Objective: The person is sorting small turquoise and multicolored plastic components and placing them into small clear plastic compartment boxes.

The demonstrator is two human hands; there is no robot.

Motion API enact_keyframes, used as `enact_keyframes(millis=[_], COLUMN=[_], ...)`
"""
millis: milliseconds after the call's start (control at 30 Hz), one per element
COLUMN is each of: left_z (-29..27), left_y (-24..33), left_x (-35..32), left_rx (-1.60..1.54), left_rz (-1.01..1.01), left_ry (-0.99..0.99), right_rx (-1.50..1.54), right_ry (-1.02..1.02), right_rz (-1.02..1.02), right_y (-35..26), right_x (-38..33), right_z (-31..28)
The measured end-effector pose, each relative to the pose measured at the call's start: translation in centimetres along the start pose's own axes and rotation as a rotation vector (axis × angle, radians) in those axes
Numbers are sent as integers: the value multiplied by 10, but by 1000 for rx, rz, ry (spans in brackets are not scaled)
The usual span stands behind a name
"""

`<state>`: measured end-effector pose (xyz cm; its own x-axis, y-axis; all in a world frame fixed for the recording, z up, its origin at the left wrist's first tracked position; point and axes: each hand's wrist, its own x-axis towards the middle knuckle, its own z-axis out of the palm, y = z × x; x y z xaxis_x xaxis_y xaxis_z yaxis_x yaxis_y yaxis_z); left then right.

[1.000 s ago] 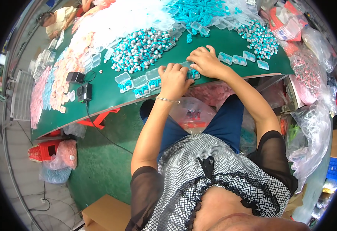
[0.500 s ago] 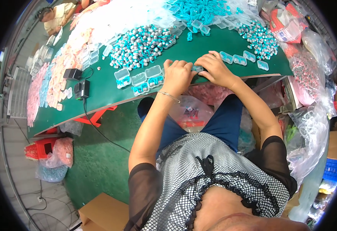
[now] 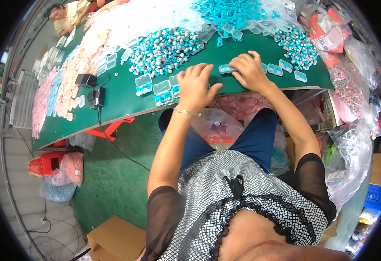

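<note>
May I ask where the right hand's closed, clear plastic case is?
Right of upper centre in the head view, the case is in the right hand, over the green table.

"Exposure?"
"Bright. Plastic pile (image 3: 149, 15) at the far side blown to white; glints on the bags (image 3: 351, 150), right."
"Shadows?"
"Soft; floor (image 3: 116, 163) dimmer than table (image 3: 116, 101)."
"Focus?"
"Left hand (image 3: 197, 85), right hand (image 3: 250, 71) readable. Rim clutter soft."
"Distortion?"
"Heavy fisheye: table edge bows, corners black."

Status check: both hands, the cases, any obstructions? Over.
Right hand holds a teal-filled case. Left hand spread open by the open cases, partly hiding them. Grey-and-teal pile just beyond.
</note>
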<state>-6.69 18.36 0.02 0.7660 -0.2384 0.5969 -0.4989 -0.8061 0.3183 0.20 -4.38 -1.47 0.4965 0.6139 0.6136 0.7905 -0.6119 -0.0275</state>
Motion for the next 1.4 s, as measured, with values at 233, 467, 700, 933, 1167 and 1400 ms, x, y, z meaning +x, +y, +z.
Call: enact_keyframes(millis=[233, 467, 700, 933, 1167, 1400], left_z=[-22, -11, -5, -7, -4, 4], left_y=[-15, -18, -15, -24, -21, -5], left_x=[-26, -30, -24, -20, -23, -24], left_rx=[176, 96, 65, 27, 30, 68], left_rz=[-13, -57, -87, 101, 80, -7], left_ry=[-208, -143, -49, -72, -116, 65], right_rx=[17, 138, 310, 440, 459, 118], right_ry=[-62, -274, -224, -141, -88, -1], right_rz=[42, 114, -30, -113, -26, -49], right_y=[-23, -41, -35, -42, -42, -36], right_x=[26, 49, 41, 18, 9, 12], right_z=[11, 43, 23, 22, 29, 15])
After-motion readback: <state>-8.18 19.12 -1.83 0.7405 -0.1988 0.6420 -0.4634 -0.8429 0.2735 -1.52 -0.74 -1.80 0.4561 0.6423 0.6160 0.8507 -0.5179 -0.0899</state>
